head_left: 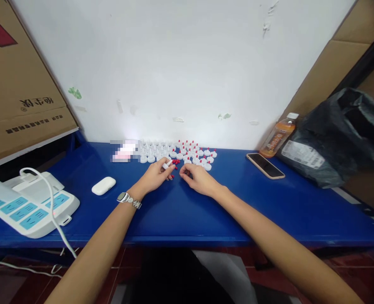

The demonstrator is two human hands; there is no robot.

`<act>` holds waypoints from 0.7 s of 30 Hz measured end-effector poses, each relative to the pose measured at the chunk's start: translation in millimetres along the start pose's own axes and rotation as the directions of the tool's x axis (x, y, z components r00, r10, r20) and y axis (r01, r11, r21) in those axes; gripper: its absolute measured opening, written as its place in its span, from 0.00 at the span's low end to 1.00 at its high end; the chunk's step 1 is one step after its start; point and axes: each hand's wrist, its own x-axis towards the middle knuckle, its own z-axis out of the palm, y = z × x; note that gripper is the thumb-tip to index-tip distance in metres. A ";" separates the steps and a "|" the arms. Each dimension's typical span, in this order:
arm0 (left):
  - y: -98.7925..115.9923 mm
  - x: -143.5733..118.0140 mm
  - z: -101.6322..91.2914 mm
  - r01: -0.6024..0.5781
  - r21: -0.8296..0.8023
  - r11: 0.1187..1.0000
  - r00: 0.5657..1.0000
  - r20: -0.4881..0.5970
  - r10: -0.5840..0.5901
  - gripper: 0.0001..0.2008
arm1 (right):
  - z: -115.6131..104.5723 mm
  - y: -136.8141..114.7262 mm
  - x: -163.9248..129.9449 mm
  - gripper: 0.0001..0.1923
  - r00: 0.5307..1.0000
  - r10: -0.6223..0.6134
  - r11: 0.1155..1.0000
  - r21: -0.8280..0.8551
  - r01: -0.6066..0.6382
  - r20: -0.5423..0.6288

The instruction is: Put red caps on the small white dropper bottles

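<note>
The small white plastic cap (167, 164) is pinched in the left hand (157, 175), just left of the tiny red beads (175, 162) on the blue counter (174, 211), while the right hand (198, 178), fingers curled on nothing seen, sits just right of them.

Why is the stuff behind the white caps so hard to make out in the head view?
Head view: a pixelated patch hides that spot, with bright glare on the wall above it; wide-angle distortion bends the blue table edge; the small red pieces look soft.

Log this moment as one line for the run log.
left hand: holds white cap piece | right hand: fingers curled by red beads | white caps: clustered on blue table
</note>
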 end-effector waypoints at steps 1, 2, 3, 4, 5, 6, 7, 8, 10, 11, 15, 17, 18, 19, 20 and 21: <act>0.5 0.0 -0.1 -0.007 0.015 1.000 1.000 -0.006 0.007 0.18 | 1.2 1.4 1.1 0.05 0.999 0.026 0.996 0.085 -0.023 -0.027; 1.2 -0.2 -0.5 -0.012 0.036 0.999 1.000 -0.012 0.012 0.18 | 2.5 3.1 2.5 0.05 0.996 0.057 0.983 0.176 -0.046 -0.061; 2.2 -0.5 -1.0 -0.014 0.063 0.998 1.000 -0.018 0.015 0.18 | 3.9 5.0 4.0 0.06 0.991 0.094 0.961 0.269 -0.064 -0.100; 3.4 -1.0 -1.4 -0.016 0.092 0.996 1.000 -0.024 0.019 0.18 | 5.3 6.9 5.8 0.08 0.980 0.137 0.930 0.360 -0.077 -0.144; 4.9 -1.6 -1.4 -0.020 0.120 0.993 0.999 -0.029 0.023 0.17 | 6.7 8.4 7.7 0.10 0.965 0.184 0.893 0.442 -0.084 -0.189; 6.4 -2.2 -0.7 -0.026 0.146 0.989 0.999 -0.034 0.031 0.17 | 8.0 9.5 9.5 0.12 0.944 0.233 0.854 0.513 -0.085 -0.232; 8.1 -2.7 0.8 -0.035 0.165 0.986 0.998 -0.037 0.041 0.17 | 9.4 10.0 11.3 0.13 0.919 0.284 0.815 0.574 -0.081 -0.274; 9.9 -3.1 3.3 -0.047 0.175 0.984 0.998 -0.034 0.053 0.17 | 10.9 9.7 12.8 0.14 0.889 0.332 0.778 0.624 -0.071 -0.314; 13.3 -3.5 10.9 -0.073 0.162 0.984 0.997 -0.010 0.075 0.17 | 14.5 7.3 14.9 0.14 0.835 0.406 0.723 0.690 -0.045 -0.371; 14.8 -3.6 15.5 -0.081 0.145 0.986 0.997 0.006 0.081 0.16 | 16.5 5.5 15.5 0.14 0.818 0.426 0.705 0.708 -0.033 -0.386; 18.0 -2.6 31.3 -0.090 0.095 0.991 0.995 0.044 0.086 0.15 | 24.4 -2.4 14.9 0.12 0.803 0.413 0.723 0.691 -0.002 -0.429; 18.4 -2.0 35.0 -0.095 0.107 0.990 0.995 0.036 0.091 0.14 | 27.1 -5.3 14.0 0.12 0.792 0.399 0.760 0.649 -0.005 -0.461; 18.7 -1.7 36.0 -0.097 0.114 0.989 0.995 0.030 0.094 0.14 | 28.3 -6.4 13.7 0.12 0.785 0.397 0.778 0.628 -0.013 -0.475; 19.2 -1.5 36.7 -0.097 0.118 0.988 0.995 0.023 0.095 0.13 | 29.3 -7.3 13.4 0.12 0.778 0.396 0.794 0.608 -0.023 -0.487; 19.9 -1.3 37.3 -0.095 0.116 0.989 0.995 0.016 0.094 0.13 | 30.3 -8.1 13.3 0.13 0.772 0.394 0.808 0.588 -0.033 -0.498; 20.9 -1.2 37.9 -0.092 0.110 0.990 0.996 0.010 0.091 0.12 | 31.2 -8.9 13.3 0.13 0.767 0.392 0.821 0.570 -0.043 -0.507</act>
